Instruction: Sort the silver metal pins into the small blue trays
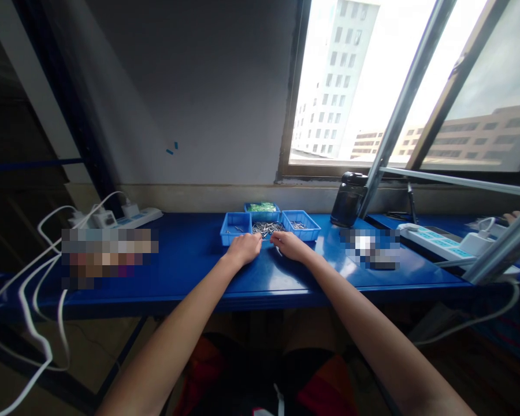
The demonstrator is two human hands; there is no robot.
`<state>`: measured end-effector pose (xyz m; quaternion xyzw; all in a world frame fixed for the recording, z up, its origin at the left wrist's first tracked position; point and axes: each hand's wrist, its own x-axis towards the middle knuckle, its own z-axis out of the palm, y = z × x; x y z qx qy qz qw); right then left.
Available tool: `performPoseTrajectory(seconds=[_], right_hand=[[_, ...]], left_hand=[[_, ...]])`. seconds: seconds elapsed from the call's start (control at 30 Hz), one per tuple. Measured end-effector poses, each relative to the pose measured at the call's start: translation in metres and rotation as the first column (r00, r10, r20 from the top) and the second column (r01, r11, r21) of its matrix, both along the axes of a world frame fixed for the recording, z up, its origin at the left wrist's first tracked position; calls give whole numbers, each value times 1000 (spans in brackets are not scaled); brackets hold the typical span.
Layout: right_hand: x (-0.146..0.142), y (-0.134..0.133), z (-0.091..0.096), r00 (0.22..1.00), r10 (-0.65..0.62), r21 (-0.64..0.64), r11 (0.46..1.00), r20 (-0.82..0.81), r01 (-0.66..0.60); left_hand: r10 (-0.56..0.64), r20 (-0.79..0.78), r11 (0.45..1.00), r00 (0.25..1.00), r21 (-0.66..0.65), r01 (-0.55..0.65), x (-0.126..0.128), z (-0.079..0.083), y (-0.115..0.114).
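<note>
My left hand [245,248] is closed at the front edge of a heap of small metal pieces [268,228], its fingertips pinched together. Facing it, my right hand [289,245] is also pinched, close to the same heap. A thin pale line shows between the two sets of fingertips, too small to name. To the left of the heap stands a blue bin [237,238] with a few slim metal pieces in it. Another blue bin [308,234], on the right, holds more of them. Behind the heap, a third blue bin [246,209] contains green-and-clear packets [261,207].
The blue table [190,260] runs along a wall below a window. A black bottle [349,199] and a metal post stand at right, near a power strip [433,242]. Another power strip [143,217] with white cables lies at left. Blurred patches cover items on both sides.
</note>
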<state>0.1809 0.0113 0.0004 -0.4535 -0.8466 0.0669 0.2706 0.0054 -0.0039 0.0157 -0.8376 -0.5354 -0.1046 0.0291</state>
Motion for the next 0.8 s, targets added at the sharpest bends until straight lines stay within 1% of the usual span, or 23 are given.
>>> performPoseTrajectory(seconds=[0.2, 0.33, 0.5, 0.67, 0.73, 0.8], right_hand=[[0, -1, 1, 1000, -15, -41, 999, -12, 15], [0, 1, 0, 1000, -10, -27, 1000, -13, 10], [0, -2, 2, 1000, -6, 31, 999, 17, 6], [-2, -8, 8, 999, -26, 126, 992, 21, 23], [-1, -9, 11, 998, -66, 189, 980, -11, 67], [2, -8, 14, 986, -152, 253, 953, -75, 166]], left_hand=[[33, -6, 999, 999, -39, -33, 2, 2, -3], [26, -2, 999, 1000, -22, -26, 2, 1, 0], [12, 5, 1000, 1000, 23, -12, 0, 2, 0], [45, 29, 999, 999, 29, -46, 2, 7, -5], [52, 40, 998, 998, 23, -53, 2, 8, -7], [44, 45, 999, 998, 19, -45, 2, 8, -7]])
